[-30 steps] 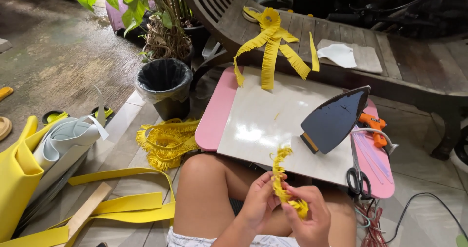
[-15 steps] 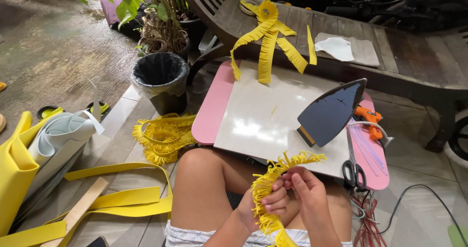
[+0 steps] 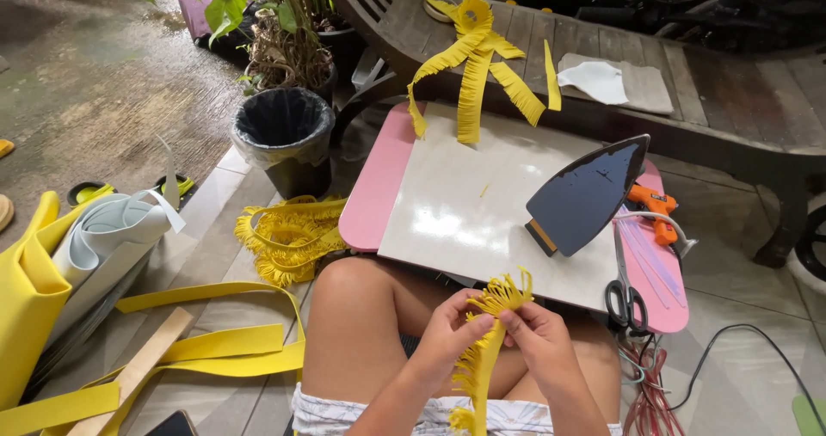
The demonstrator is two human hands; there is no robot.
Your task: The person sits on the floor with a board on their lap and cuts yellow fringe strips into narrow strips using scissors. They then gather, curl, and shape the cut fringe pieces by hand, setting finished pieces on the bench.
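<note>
Both hands meet over the person's lap, pinching a fringed yellow strip (image 3: 486, 341) between them. The left hand (image 3: 447, 328) closes its fingers on the strip's left side, and the right hand (image 3: 538, 337) grips it from the right, thumb and fingertips tight just below the frayed top, which fans out above the knuckles. The rest of the strip hangs down between the wrists.

Just beyond the right hand lie black-handled scissors (image 3: 626, 303) on a pink board (image 3: 374, 199). Ahead of both hands, a white sheet (image 3: 465, 212) covers that board, and an iron (image 3: 585, 195) stands tipped up on it, its dark soleplate showing. An orange glue gun (image 3: 654, 204) lies past the iron.

Left of the left hand, a heap of yellow fringe (image 3: 288, 234) rests on the floor, with a black-lined bin (image 3: 284, 135) beyond it. Farthest off, a yellow fringed flower (image 3: 473, 53) drapes over a wooden bench (image 3: 731, 83).
</note>
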